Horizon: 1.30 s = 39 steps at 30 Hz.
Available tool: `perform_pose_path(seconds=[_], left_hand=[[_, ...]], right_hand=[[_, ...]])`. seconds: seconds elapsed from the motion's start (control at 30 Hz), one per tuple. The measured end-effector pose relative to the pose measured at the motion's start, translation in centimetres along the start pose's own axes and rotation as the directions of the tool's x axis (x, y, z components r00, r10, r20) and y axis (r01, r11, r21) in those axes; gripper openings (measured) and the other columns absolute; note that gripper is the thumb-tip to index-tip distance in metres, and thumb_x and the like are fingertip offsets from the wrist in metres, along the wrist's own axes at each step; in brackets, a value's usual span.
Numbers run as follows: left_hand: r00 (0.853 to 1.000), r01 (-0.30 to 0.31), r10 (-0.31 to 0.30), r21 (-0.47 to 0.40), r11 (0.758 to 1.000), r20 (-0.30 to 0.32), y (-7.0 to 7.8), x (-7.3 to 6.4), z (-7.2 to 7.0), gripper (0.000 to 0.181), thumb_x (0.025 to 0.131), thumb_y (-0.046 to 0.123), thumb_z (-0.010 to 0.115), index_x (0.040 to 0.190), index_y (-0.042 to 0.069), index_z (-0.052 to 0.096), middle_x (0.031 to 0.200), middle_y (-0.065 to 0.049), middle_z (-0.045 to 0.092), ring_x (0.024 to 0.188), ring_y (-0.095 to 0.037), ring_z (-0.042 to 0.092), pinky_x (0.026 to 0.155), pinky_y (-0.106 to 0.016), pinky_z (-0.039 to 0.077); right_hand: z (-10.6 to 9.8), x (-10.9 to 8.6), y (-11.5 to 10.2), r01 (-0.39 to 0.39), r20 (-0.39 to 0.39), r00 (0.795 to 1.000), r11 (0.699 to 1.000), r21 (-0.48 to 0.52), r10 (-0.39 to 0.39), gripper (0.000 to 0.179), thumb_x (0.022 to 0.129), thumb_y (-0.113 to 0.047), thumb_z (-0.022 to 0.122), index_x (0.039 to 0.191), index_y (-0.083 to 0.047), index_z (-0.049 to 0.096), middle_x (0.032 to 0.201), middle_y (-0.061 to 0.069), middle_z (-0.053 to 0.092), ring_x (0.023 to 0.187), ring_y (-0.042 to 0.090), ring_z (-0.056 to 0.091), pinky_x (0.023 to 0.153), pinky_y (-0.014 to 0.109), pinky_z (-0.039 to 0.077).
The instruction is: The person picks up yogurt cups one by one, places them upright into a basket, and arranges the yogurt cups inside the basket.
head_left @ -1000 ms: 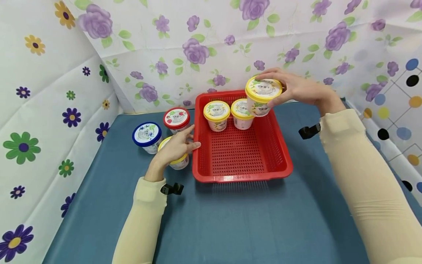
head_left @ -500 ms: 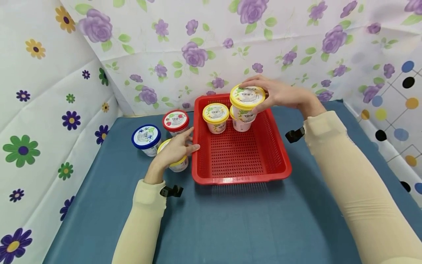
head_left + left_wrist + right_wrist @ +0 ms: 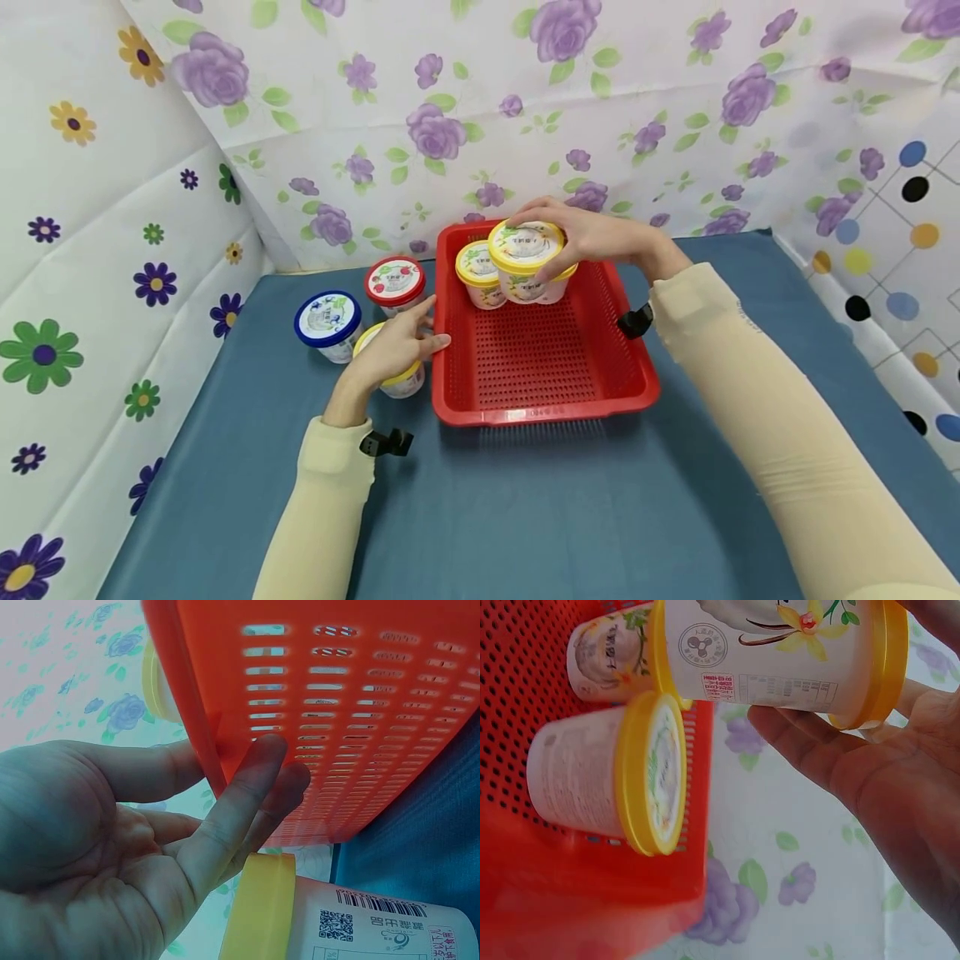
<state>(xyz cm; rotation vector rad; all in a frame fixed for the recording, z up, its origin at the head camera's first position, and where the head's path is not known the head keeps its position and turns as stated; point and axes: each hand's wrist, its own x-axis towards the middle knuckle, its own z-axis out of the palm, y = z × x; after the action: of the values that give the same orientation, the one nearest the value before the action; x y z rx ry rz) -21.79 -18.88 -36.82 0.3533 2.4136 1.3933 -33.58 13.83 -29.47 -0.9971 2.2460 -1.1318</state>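
My right hand (image 3: 596,236) grips a yellow-lidded tub (image 3: 527,244) by its lid, above the back of a red perforated basket (image 3: 547,414). Two similar tubs stand inside: one (image 3: 477,265) at the back left, the other (image 3: 561,286) largely hidden behind the held tub. The right wrist view shows a vanilla flower printed on the held tub (image 3: 772,652), which hangs above those two. My left hand (image 3: 392,343) pinches the basket's left rim; in the left wrist view its thumb hooks over the edge and its fingers lie along the outer wall (image 3: 360,712).
Left of the basket stand a red-lidded tub (image 3: 395,282), a blue-lidded tub (image 3: 328,321) and another yellow-lidded tub (image 3: 405,385), which is partly under my left hand. Blue cloth (image 3: 540,517) covers the table. Flowered sheets (image 3: 300,100) hang behind and at the left.
My right hand has carried the yellow-lidded tub left and lower, from the basket's back right corner to over the tubs inside. My left hand keeps its hold on the rim.
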Motion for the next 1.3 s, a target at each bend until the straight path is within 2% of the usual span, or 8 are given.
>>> perform_pose_path(seconds=[0.4, 0.63, 0.8, 1.13, 1.3], left_hand=[[1.0, -0.001, 0.001, 0.006, 1.0, -0.007, 0.2, -0.2, 0.0, 0.077, 0.104, 0.016, 0.062, 0.167, 0.008, 0.018, 0.133, -0.023, 0.06, 0.109, -0.035, 0.071, 0.092, -0.048, 0.06], [1.0, 0.003, -0.003, 0.008, 1.0, -0.007, 0.0, -0.1, 0.0, 0.077, 0.104, 0.016, 0.062, 0.167, 0.007, 0.018, 0.135, -0.024, 0.058, 0.112, -0.036, 0.07, 0.096, -0.054, 0.057], [1.0, 0.009, -0.009, 0.012, 1.0, -0.005, -0.1, 0.0, 0.1, 0.077, 0.104, 0.016, 0.062, 0.167, 0.007, 0.017, 0.135, -0.024, 0.058, 0.111, -0.036, 0.07, 0.097, -0.056, 0.056], [1.0, 0.031, -0.03, 0.037, 0.999, -0.009, -0.2, 0.1, 0.0, 0.078, 0.104, 0.02, 0.062, 0.167, 0.007, 0.017, 0.137, -0.023, 0.058, 0.111, -0.035, 0.07, 0.098, -0.055, 0.056], [1.0, 0.03, -0.03, 0.025, 0.999, -0.005, -0.2, 0.0, 0.0, 0.078, 0.105, 0.019, 0.062, 0.167, 0.007, 0.016, 0.138, -0.024, 0.057, 0.113, -0.035, 0.07, 0.098, -0.055, 0.056]], right_hand=[[2.3, 1.8, -0.4, -0.027, 0.05, 0.998, 1.0, -0.014, 0.028, 0.083, 0.079, -0.022, 0.091, 0.15, -0.028, 0.05, 0.156, -0.007, 0.03, 0.135, 0.021, 0.039, 0.108, 0.048, 0.043], [3.3, 2.4, -0.2, 0.01, 0.09, 0.996, 1.0, -0.026, -0.008, 0.083, 0.078, -0.019, 0.09, 0.15, -0.025, 0.049, 0.154, -0.003, 0.033, 0.134, 0.022, 0.041, 0.107, 0.048, 0.044], [4.0, 2.6, 0.3, -0.006, 0.11, 0.994, 0.999, -0.035, 0.01, 0.085, 0.076, -0.021, 0.091, 0.15, -0.026, 0.049, 0.153, -0.002, 0.033, 0.133, 0.022, 0.041, 0.107, 0.047, 0.043], [5.5, 3.4, 0.6, -0.022, 0.165, 0.985, 0.991, -0.13, 0.044, 0.089, 0.072, -0.026, 0.093, 0.149, -0.025, 0.047, 0.155, 0.002, 0.027, 0.138, 0.025, 0.033, 0.111, 0.05, 0.042], [6.2, 3.7, 0.9, -0.027, 0.2, 0.979, 0.993, -0.116, 0.05, 0.088, 0.074, -0.024, 0.092, 0.148, -0.024, 0.046, 0.156, 0.002, 0.025, 0.141, 0.025, 0.03, 0.113, 0.051, 0.04]])
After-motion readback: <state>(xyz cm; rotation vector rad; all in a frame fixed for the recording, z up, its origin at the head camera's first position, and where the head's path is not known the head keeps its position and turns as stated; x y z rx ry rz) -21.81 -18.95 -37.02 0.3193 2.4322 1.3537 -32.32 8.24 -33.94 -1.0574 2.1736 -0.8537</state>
